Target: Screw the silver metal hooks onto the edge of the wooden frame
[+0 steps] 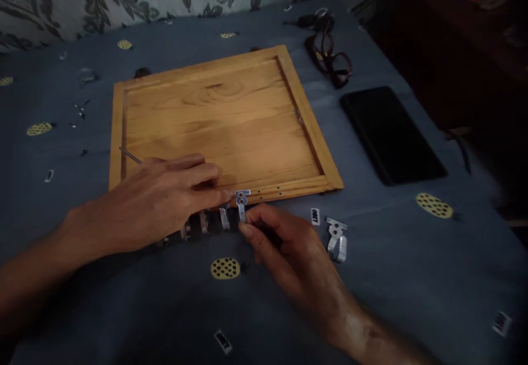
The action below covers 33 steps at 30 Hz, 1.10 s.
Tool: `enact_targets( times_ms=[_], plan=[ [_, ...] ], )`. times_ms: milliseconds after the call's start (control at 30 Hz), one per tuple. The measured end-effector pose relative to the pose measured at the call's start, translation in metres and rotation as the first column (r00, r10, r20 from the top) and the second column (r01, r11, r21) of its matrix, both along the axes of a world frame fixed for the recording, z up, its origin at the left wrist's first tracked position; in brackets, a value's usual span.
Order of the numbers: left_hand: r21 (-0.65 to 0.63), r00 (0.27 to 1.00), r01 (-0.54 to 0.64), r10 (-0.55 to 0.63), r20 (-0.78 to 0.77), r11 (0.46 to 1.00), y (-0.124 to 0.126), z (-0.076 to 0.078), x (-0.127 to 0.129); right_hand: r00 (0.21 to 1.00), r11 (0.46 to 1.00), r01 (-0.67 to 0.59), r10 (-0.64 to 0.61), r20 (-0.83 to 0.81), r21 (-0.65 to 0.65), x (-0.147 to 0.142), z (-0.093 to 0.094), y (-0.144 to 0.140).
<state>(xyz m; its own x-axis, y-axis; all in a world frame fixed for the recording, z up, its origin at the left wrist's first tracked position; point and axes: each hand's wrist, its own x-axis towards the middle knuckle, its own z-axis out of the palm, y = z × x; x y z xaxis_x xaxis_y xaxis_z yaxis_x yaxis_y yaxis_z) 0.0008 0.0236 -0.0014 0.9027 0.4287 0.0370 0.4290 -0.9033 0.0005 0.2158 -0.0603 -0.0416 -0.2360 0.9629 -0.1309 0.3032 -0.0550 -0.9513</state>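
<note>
A square wooden panel (223, 112) with a raised frame lies flat on a blue patterned cloth (412, 277). At its near edge my right hand (284, 249) pinches a small silver metal bracket (242, 200) against the frame. My left hand (165, 200) rests on the panel's near edge, its fingertips touching the bracket, and a thin metal tool (131, 156) sticks out behind the fingers. More silver and dark hardware (206, 225) lies just below the frame, partly hidden by both hands.
A second silver bracket (337, 238) lies on the cloth right of my right hand. A black phone (391, 134) and a pair of glasses (330, 60) lie to the right of the panel. Small screws (80, 109) are scattered at the left.
</note>
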Motion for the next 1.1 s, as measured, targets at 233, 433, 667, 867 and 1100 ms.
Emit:
enact_targets(
  times_ms=[233, 433, 667, 867, 1100],
  plan=[
    [-0.011, 1.000, -0.008, 0.008, 0.001, 1.000, -0.0005, -0.0003, 0.0000, 1.000, 1.000, -0.017, 0.017, 0.007, 0.018, 0.0011, -0.0016, 0.0009],
    [-0.037, 0.999, -0.028, 0.027, -0.029, 0.999, -0.0011, 0.0006, 0.0000, 0.999, 0.999, -0.033, 0.033, 0.021, 0.015, 0.0020, 0.0015, 0.0010],
    [-0.011, 0.998, -0.010, 0.009, -0.055, 1.000, -0.0026, -0.0005, 0.0004, 0.999, 0.998, -0.035, 0.034, 0.025, 0.050, 0.0022, -0.0010, 0.0019],
    [0.005, 0.999, -0.027, 0.028, -0.028, 1.000, -0.0045, 0.0007, 0.0019, 0.998, 0.999, 0.008, -0.011, 0.057, 0.046, 0.0004, 0.0006, 0.0009],
    [-0.001, 1.000, -0.026, 0.026, -0.005, 1.000, -0.0075, 0.0002, 0.0034, 0.990, 0.987, 0.083, -0.097, 0.098, 0.140, -0.0019, -0.0007, -0.0013]
  ],
)
